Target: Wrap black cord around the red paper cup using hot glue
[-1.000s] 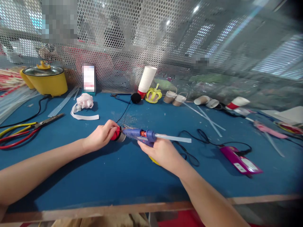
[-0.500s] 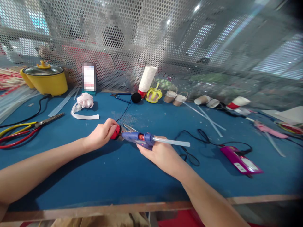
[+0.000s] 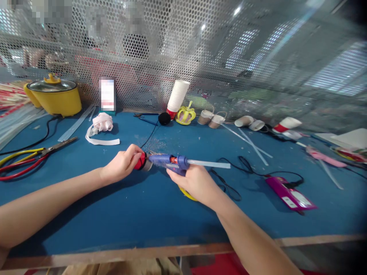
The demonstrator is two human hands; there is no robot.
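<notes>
My left hand pinches a small red cup-like piece with a black band, tilted so that its pale end faces right. Wrapped around the handle of a blue hot glue gun is my right hand. The gun's nozzle points left and is close to the red piece; whether they touch I cannot tell. A clear glue stick juts out of the gun's back end. Below the right hand shows a yellow curved handle, mostly hidden.
Red-and-yellow-handled pliers lie at left, near a yellow electric pot. A white ribbon bundle, stacked paper cups and a yellow crown-shaped piece stand behind. At right are a purple packet and cables.
My right hand has raised the glue gun slightly and tipped its nozzle higher. The yellow handle beneath has come into view, and the red piece's pale end shows more.
</notes>
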